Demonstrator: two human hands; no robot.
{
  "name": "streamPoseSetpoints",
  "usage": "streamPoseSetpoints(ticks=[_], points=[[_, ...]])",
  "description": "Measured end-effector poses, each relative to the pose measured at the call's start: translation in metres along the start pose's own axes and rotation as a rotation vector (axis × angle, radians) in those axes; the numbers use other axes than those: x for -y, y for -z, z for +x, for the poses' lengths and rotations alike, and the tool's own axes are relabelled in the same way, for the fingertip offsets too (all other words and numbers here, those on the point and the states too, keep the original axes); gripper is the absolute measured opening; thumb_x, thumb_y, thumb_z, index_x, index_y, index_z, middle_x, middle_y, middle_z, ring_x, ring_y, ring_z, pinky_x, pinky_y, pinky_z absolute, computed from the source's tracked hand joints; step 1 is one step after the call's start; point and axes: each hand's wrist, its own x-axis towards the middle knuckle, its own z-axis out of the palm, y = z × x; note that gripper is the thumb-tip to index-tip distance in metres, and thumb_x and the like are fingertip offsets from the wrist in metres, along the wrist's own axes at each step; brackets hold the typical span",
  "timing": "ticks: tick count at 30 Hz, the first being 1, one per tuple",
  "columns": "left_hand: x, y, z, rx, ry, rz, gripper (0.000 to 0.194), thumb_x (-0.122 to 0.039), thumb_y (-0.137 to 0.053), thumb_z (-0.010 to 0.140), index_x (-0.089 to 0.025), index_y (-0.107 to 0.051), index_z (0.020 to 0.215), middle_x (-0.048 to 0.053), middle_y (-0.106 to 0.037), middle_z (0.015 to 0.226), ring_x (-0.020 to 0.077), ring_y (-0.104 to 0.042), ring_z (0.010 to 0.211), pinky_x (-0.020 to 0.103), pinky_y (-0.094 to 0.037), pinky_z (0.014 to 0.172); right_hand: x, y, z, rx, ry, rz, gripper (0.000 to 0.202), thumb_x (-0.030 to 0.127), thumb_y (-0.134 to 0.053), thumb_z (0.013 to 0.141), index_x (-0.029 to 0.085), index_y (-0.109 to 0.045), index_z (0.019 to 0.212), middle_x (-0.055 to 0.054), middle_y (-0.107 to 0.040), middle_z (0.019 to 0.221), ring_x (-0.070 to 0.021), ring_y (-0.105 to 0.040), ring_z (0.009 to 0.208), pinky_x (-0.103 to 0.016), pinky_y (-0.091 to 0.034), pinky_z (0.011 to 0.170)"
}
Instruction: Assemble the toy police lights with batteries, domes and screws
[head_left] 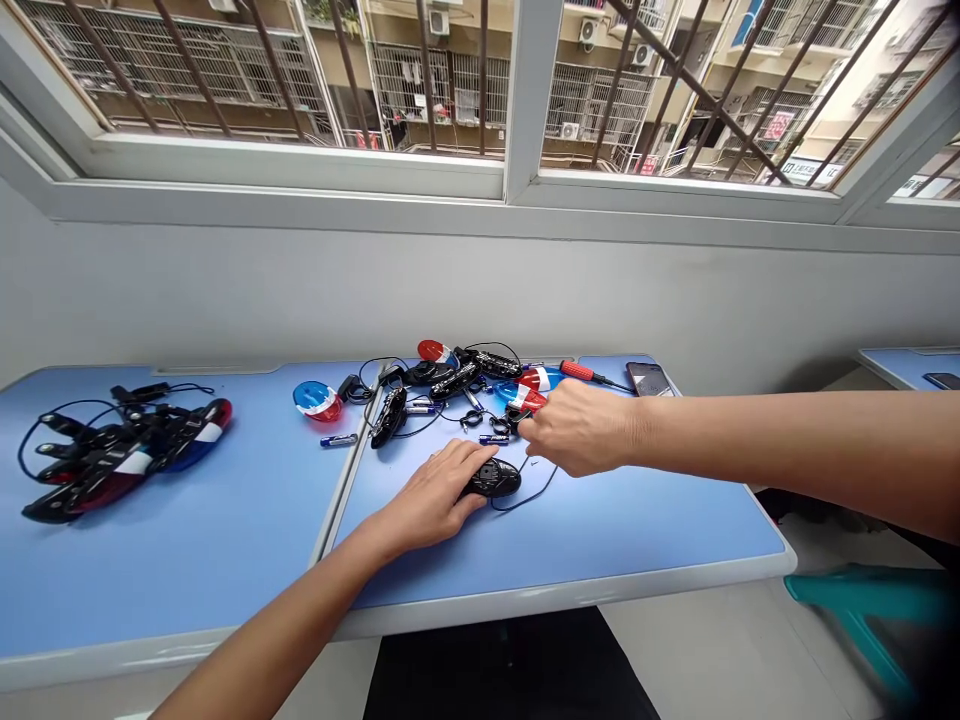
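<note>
My left hand (448,488) lies on the table with its fingers over and its thumb beside a black oval plastic housing (498,479), gripping its left end. A thin black cable trails from the housing. Just up and right of it, my right hand (574,428) is closed in a fist; whatever its fingers hold is hidden. Dark cable coils (501,424) lie by its fingertips. A small blue battery (493,439) rests between the two hands. Behind my right hand sit red, white and blue plastic covers (534,380).
More black housings (388,417) with cables and batteries fill the back middle. A red-handled screwdriver (579,371) and a phone (648,379) lie back right. Left stand a red-blue cover (318,402), a battery (339,440) and a pile of black units (135,450). A teal stool (862,595) stands right.
</note>
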Motion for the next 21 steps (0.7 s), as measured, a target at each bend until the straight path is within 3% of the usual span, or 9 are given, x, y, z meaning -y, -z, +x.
streamPoseSetpoints(ticks=[3, 7, 10, 16, 21], points=[[0.001, -0.001, -0.001, 0.000, 0.002, 0.001, 0.054, -0.021, -0.057, 0.089, -0.024, -0.043, 0.141, 0.011, -0.053, 0.134, 0.0285, -0.048, 0.121, 0.047, -0.044, 0.101, 0.002, 0.002, 0.001, 0.036, -0.146, 0.061, 0.028, 0.029, -0.042, 0.098, 0.012, -0.063, 0.089, -0.009, -0.066, 0.070, -0.0191, -0.058, 0.062, -0.030, -0.023, 0.051], [0.004, -0.001, -0.002, 0.001, 0.002, -0.020, 0.054, -0.023, -0.057, 0.090, -0.024, -0.041, 0.142, 0.011, -0.052, 0.135, 0.0288, -0.047, 0.122, 0.047, -0.044, 0.102, 0.004, 0.002, 0.001, -0.002, -0.022, 0.072, 0.019, 0.013, -0.051, 0.089, 0.010, -0.058, 0.107, -0.010, -0.069, 0.088, -0.0169, -0.059, 0.065, -0.028, -0.022, 0.049], [0.002, -0.001, -0.001, -0.006, -0.007, -0.024, 0.055, -0.020, -0.058, 0.089, -0.024, -0.042, 0.141, 0.010, -0.053, 0.133, 0.0283, -0.047, 0.121, 0.047, -0.044, 0.102, 0.005, 0.003, 0.002, 0.010, 0.020, 0.035, 0.019, 0.008, -0.050, 0.085, 0.010, -0.060, 0.101, -0.009, -0.068, 0.081, -0.0177, -0.060, 0.064, -0.028, -0.025, 0.052], [-0.001, -0.001, 0.000, -0.021, -0.028, -0.025, 0.058, -0.016, -0.059, 0.086, -0.024, -0.043, 0.141, 0.011, -0.052, 0.134, 0.0283, -0.046, 0.121, 0.048, -0.043, 0.103, 0.018, 0.007, 0.004, 0.008, -0.175, 0.103, 0.023, 0.024, -0.049, 0.090, 0.011, -0.067, 0.090, -0.013, -0.069, 0.074, -0.0228, -0.064, 0.070, -0.029, -0.033, 0.057], [0.009, -0.004, 0.001, -0.047, -0.031, -0.141, 0.060, -0.015, -0.064, 0.080, -0.026, -0.049, 0.137, 0.010, -0.054, 0.133, 0.0285, -0.048, 0.121, 0.046, -0.040, 0.106, 0.023, 0.018, 0.002, 0.037, -0.299, 0.195, 0.024, 0.023, -0.051, 0.088, 0.012, -0.072, 0.085, -0.014, -0.071, 0.077, -0.0235, -0.065, 0.076, -0.028, -0.036, 0.060]])
